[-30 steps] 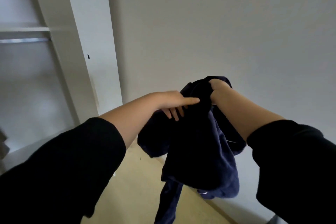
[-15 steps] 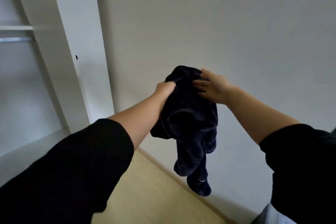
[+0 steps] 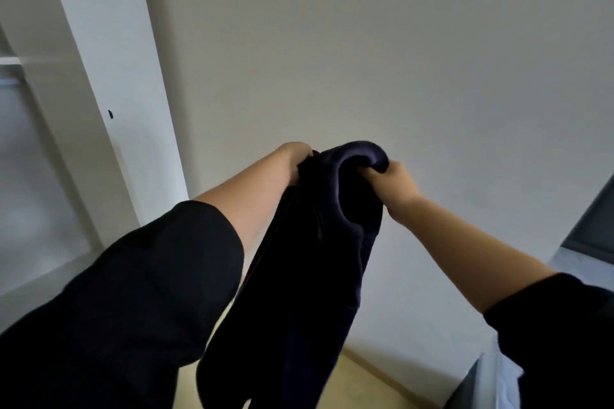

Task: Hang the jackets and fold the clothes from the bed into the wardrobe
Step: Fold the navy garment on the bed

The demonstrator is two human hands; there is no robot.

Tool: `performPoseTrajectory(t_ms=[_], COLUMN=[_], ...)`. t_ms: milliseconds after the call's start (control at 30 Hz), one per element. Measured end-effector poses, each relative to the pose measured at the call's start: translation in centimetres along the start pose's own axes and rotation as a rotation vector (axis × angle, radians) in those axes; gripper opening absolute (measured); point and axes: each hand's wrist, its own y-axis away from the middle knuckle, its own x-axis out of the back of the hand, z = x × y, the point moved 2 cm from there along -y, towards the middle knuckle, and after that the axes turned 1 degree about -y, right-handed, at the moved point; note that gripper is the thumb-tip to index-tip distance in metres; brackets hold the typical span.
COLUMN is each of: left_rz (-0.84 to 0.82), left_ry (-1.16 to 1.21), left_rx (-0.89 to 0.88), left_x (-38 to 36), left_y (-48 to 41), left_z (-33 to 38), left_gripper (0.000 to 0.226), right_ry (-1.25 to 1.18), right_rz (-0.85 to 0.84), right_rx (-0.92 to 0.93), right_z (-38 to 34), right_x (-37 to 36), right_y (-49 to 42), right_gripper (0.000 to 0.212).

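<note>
At the far left stands the white wardrobe, smooth flat panels with a small dark hole in its upright side board; inside it a pale shelf edge shows, and what lies on it cannot be told. Beside the wardrobe a plain matte wall fills the middle. The left hand, coming out of a black sleeve, has its fingers curled into the top of a dark navy garment, gripping the cloth. The garment is soft and thick, fleece-like, bunched into a rounded hump at the top and hanging in long limp folds in the air between both arms, above the light wooden floor. The right hand clenches the humped edge of the garment, fingers wrapped into the fabric.
</note>
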Motion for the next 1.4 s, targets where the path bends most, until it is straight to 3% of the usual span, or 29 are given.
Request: performPoseTrajectory(t_ms=[67,100,167,267,367,500,567,700,733,800,867,967,1033,1133,1267,1333,1400], left_rz=[-0.082,-0.154,-0.357,-0.458,-0.368,-0.264,-0.136,0.137,0.170,0.225,0.231,0.172,0.170,0.312,0.391,0.389,0.399], left_ry=[0.211,0.237,0.092,-0.303,-0.741,-0.704,-0.618,-0.763,-0.793,-0.712,-0.446,-0.343,-0.515,-1.045,-1.382,-1.468,-1.530], left_rx=[0.005,-0.038,-0.119,-0.202,-0.198,-0.222,-0.323,-0.352,-0.367,-0.401,-0.435,-0.516,-0.616,-0.696,-0.465,-0.367,-0.307], left_x=[0.8,1.2,1.4,0.8,-0.1,-2.4,-3.4,-5.0,-5.0,-4.3,-3.5,-3.4,-3.3,-2.2,0.1,2.0,3.6], left_y=[0.6,0.7,2.0,3.8,5.0,4.9,4.0,2.1,1.6,1.0,0.7,0.8,0.7,0.2,-0.7,-1.2,-1.4], left_z=[0.3,0.6,0.9,0.6,-0.8,-3.6,-4.6,-6.2,-6.2,-5.5,-4.3,-2.0,-0.7,0.2,-1.0,-2.4,-3.4], left_gripper=[0.011,0.027,0.063,0.075,0.070,0.074,0.057,0.021,0.018,0.022,0.027,0.027,0.022,0.020,0.019,0.021,0.022], right_ry=[-0.020,-0.019,-0.017,0.141,0.207,0.278,0.309,0.439,0.493,0.664,0.810,0.703,0.627,0.726,1.041,1.255,1.317], right_rz=[0.037,0.052,0.073,0.020,0.012,0.068,0.063,0.047,0.051,0.062,0.067,0.038,0.048,0.066,0.061,-0.096,-0.201], right_rx=[-0.052,-0.070,-0.085,-0.030,-0.084,-0.155,-0.130,0.027,0.063,0.129,0.175,0.169,0.168,0.210,0.177,0.037,-0.092], right_z=[-0.8,-1.1,-1.9,-2.9,-3.0,-2.9,-3.1,-4.1,-4.3,-4.5,-4.2,-3.2,-3.0,-3.4,-2.7,-1.3,0.9], right_x=[0.3,0.3,-0.2,-1.2,-2.0,-1.5,-1.2,-0.5,-0.1,1.0,2.1,3.1,3.5,4.0,4.0,4.2,4.7], right_y=[-0.5,-0.7,-0.9,-1.0,-1.2,-2.3,-2.9,-3.7,-3.8,-3.9,-4.0,-4.1,-4.3,-4.5,-4.8,-4.7,-4.5], right_gripper=[0.017,0.016,0.017,0.015,0.019,0.020,0.024,0.003,0.005,0.014,0.020,0.018,0.016,0.021,0.020,0.014,0.010])
